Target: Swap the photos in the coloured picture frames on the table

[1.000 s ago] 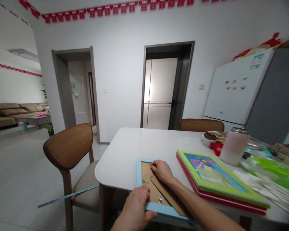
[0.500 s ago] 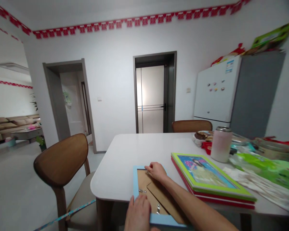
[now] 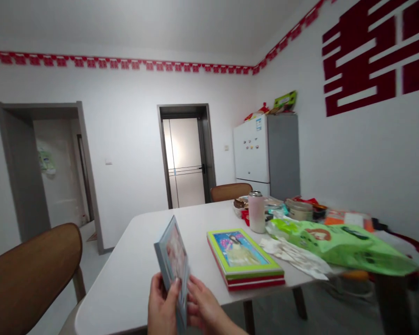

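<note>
The left hand [image 3: 162,302] is closed around the lower left side of a pale blue picture frame [image 3: 176,256], its thumb laid across the front and its fingers behind. The right hand [image 3: 206,302] comes in from the lower right, palm turned inward, fingers half curled and lying against the frame's right edge near the other thumb; how firmly it grips cannot be told. Its forearm slants away to the bottom of the view.

The frame stands on edge between the two hands, leaning a little, with its picture side angled to the right and seen very slantwise. Its lower end runs down among the fingers, so whether it touches the bench [image 3: 125,274] cannot be told. Both hands are at the bench's near side, low in the view.

To the left, white bench top stretches to the slanting left edge and its rounded near corner, with a wooden chair [image 3: 35,274] beyond. More white top reaches from behind the frame to the far edge, and a narrower strip separates it from a stack of frames [image 3: 244,260] on the right, a green one uppermost. Past the stack, a bottle [image 3: 257,213], white cloth [image 3: 293,253] and a green bag [image 3: 342,244] crowd the right side, the bag reaching over the near edge.
</note>
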### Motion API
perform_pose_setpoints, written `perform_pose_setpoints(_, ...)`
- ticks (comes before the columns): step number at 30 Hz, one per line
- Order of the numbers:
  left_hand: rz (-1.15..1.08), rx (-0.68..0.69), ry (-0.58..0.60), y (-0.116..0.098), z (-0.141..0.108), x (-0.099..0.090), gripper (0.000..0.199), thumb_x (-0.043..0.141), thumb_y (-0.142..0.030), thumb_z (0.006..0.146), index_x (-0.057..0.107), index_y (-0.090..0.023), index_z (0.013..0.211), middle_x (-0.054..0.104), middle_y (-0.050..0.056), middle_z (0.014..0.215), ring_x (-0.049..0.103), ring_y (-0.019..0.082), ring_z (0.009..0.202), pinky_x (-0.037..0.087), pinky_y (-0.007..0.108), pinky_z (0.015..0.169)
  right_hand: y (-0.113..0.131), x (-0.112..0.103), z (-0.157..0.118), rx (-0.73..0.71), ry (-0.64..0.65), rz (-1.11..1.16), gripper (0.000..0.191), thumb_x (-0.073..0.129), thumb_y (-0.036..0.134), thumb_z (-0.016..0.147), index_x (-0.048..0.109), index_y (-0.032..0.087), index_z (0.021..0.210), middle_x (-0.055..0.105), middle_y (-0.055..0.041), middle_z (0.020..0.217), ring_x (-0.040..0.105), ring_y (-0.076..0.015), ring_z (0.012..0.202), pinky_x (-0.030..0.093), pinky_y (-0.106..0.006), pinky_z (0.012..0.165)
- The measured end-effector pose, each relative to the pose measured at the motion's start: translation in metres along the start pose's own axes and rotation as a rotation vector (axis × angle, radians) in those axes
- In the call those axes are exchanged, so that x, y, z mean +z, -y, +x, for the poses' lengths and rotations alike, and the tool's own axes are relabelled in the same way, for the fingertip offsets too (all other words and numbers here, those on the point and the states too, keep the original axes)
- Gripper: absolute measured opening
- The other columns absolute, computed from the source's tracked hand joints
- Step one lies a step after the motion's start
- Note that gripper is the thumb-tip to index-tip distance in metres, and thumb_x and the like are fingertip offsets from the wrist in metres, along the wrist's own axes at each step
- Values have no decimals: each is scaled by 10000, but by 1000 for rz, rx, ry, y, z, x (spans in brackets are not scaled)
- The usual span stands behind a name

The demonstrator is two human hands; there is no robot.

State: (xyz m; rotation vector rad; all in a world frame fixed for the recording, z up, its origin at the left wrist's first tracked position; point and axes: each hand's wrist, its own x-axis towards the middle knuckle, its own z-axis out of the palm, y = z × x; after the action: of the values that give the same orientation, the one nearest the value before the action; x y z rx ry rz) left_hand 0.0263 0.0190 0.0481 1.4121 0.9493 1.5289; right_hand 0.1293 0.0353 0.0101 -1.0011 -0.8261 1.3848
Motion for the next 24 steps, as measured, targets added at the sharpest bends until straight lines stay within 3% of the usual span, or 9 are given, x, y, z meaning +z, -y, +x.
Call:
perform_pose_setpoints(2,-196,-34,-59,-12,6,18,332,521,-371,714,427,-190,976,589,42,947,550,195,918,424,321,818,11,4,-6,-163,58,157,585,554,445,629,400,211,1142,624,-52,877,584,-170,699,435,-281,582)
perform_pose_setpoints(4,-323,-25,-86,-19,15,33,399,589,-323,670,429,-195,1012,579,45,991,536,193,949,411,314,838,38,-10,-7,-278,-12,149,577,581,392,613,430,194,1134,628,-36,887,579,-166,728,432,-259,609)
perform_pose_setpoints(7,-405,-75,5,-15,34,53,385,606,-279,653,465,-175,995,578,77,1021,530,209,964,411,316,835,90,-64,4,-278,-204,-197,541,543,303,619,462,161,1135,641,-23,821,563,-149,630,418,-234,552)
perform_pose_setpoints(10,-231,-153,127,12,47,79,332,550,-257,697,474,-141,999,583,106,1025,539,208,954,407,307,830,127,-126,22,-284,-310,-630,446,478,247,636,532,145,1067,641,-10,791,523,-108,556,380,-195,494)
perform_pose_setpoints(11,-179,-169,134,22,49,89,325,545,-241,699,480,-128,997,585,116,1024,535,213,962,395,308,842,133,-143,27,-268,-326,-673,423,477,226,626,557,135,1031,639,-11,753,502,-98,520,356,-189,467)
perform_pose_setpoints(13,-107,-190,130,42,48,107,315,540,-205,690,493,-112,987,582,130,1030,519,223,984,370,308,865,141,-168,35,-244,-337,-740,386,464,191,611,594,135,970,629,-1,683,454,-82,459,311,-183,427)
perform_pose_setpoints(16,-37,-203,144,62,41,125,324,545,-162,664,518,-126,985,573,116,1057,493,229,1020,337,297,891,141,-188,40,-217,-325,-785,344,458,149,577,634,131,872,615,4,620,435,-82,450,296,-185,430)
perform_pose_setpoints(20,38,-217,179,73,30,133,451,514,-130,666,449,-134,1112,519,94,1146,451,205,1071,314,262,902,134,-203,34,-201,-350,-809,297,482,182,577,641,145,825,631,-14,698,511,-120,617,363,-198,542)
perform_pose_setpoints(24,69,-249,222,80,20,135,560,468,-64,645,365,-146,1190,554,72,1102,498,174,1015,365,220,834,116,-216,18,-141,-383,-792,344,416,352,673,628,147,850,639,-55,773,547,-157,698,403,-243,591)
